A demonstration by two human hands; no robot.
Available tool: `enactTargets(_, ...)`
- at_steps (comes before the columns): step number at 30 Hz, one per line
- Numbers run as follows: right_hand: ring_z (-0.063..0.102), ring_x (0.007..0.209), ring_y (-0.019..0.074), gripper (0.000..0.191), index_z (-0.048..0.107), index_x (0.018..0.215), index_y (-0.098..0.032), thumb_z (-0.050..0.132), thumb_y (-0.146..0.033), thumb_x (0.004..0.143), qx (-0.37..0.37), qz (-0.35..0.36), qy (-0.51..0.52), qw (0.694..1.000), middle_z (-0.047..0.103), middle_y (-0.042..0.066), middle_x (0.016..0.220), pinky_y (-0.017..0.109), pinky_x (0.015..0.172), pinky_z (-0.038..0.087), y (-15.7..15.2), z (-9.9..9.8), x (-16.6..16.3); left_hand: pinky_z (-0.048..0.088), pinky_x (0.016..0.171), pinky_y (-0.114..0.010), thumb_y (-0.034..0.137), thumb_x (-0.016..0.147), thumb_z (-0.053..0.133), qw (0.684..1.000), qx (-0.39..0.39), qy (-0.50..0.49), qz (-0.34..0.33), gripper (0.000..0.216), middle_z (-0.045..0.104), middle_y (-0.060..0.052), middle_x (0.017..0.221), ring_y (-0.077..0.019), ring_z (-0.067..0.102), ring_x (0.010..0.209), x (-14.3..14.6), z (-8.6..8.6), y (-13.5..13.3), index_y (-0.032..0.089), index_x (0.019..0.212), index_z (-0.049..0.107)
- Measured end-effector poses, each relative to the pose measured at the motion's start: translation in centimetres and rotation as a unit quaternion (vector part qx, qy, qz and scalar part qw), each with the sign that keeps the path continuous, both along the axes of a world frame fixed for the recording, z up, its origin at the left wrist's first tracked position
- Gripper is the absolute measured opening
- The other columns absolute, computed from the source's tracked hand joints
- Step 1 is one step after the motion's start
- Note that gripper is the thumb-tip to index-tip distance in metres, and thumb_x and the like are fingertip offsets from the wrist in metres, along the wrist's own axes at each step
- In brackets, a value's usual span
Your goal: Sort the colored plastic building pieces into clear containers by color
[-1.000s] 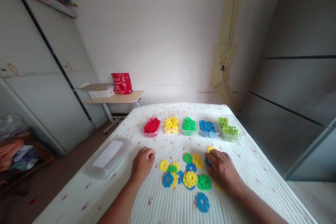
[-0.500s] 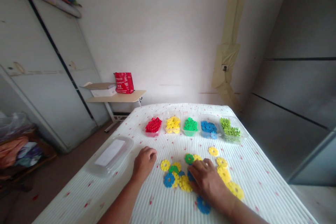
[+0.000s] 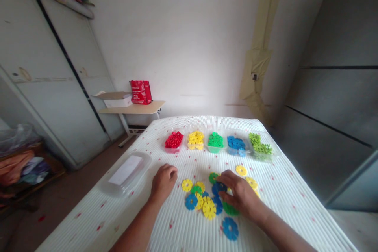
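Several flat plastic snowflake discs in yellow, blue and green lie in a loose heap [image 3: 206,201] on the white ribbed table cover [image 3: 183,228]. My right hand [image 3: 240,195] lies over the heap's right side, fingers curled on a blue disc [image 3: 219,187]. My left hand [image 3: 163,183] rests on the cover left of the heap, fingers curled under, with nothing seen in it. A single blue disc [image 3: 230,228] lies nearest to me. Yellow discs [image 3: 246,177] lie to the right of my right hand.
Five small clear trays stand in a row at the far side: red [image 3: 173,141], yellow [image 3: 195,140], green [image 3: 215,141], blue [image 3: 236,144], light green [image 3: 260,146]. A clear lidded box [image 3: 126,171] lies at the left edge. A side table [image 3: 132,109] with a red bag stands beyond.
My right hand slid left from the heap's right edge over the discs and now sits on a blue one. Yellow discs that it covered now show. My left hand stayed put.
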State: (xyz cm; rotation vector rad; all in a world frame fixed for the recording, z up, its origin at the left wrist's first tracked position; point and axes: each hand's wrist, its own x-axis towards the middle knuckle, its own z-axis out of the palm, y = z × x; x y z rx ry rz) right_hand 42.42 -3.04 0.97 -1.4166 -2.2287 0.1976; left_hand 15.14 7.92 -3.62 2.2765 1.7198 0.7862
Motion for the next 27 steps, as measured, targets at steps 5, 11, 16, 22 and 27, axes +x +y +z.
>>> enactTargets(5,0.058,0.086,0.0191,0.021,0.061,0.099,-0.019,0.053,-0.016,0.079,-0.007,-0.033,-0.102,0.994,0.062,0.006,0.095,0.029,0.075,0.045,-0.2,-1.3,-2.1,0.040,0.078,-0.024,0.010,0.075,0.050,1.000,-0.004,0.001,-0.003,0.017,0.061,-0.001,0.083,-0.0141,0.054,0.084,0.0,0.2,-0.1,0.020,0.078,0.064)
enactTargets(11,0.056,0.093,0.0194,0.024,0.060,0.100,-0.020,0.057,-0.018,0.076,-0.030,-0.041,-0.092,0.994,0.063,0.006,0.098,0.028,0.079,0.043,0.6,-1.2,-1.4,0.040,0.078,-0.024,0.010,0.075,0.051,1.000,-0.009,-0.001,0.001,0.017,0.061,-0.001,0.082,-0.0141,0.054,0.084,0.0,0.2,-0.1,0.021,0.077,0.064)
enactTargets(16,0.054,0.088,0.0182,0.026,0.060,0.097,-0.020,0.055,-0.016,0.072,-0.026,-0.052,-0.098,0.993,0.061,0.005,0.092,0.027,0.075,0.041,1.0,-1.6,-1.7,0.040,0.079,-0.024,0.010,0.074,0.051,1.000,-0.005,0.000,-0.002,0.017,0.061,-0.001,0.082,-0.0142,0.054,0.084,0.0,0.1,0.0,0.020,0.077,0.064)
enactTargets(22,0.053,0.083,0.0188,0.029,0.059,0.097,-0.020,0.055,-0.017,0.068,0.011,-0.051,-0.139,0.989,0.059,0.005,0.092,0.029,0.071,0.038,0.8,-0.8,-1.6,0.040,0.078,-0.024,0.011,0.075,0.050,1.000,-0.008,-0.003,0.001,0.017,0.061,-0.001,0.082,-0.0142,0.054,0.084,0.0,0.0,-0.1,0.020,0.077,0.065)
enactTargets(27,0.054,0.090,0.0225,0.028,0.060,0.102,-0.017,0.051,-0.019,0.076,0.135,-0.113,-0.147,0.973,0.061,0.010,0.100,0.032,0.074,0.035,4.0,3.1,1.2,0.039,0.079,-0.024,0.010,0.075,0.051,1.000,-0.013,-0.002,0.004,0.018,0.060,0.000,0.082,-0.0139,0.053,0.085,0.1,0.2,-0.1,0.021,0.077,0.065)
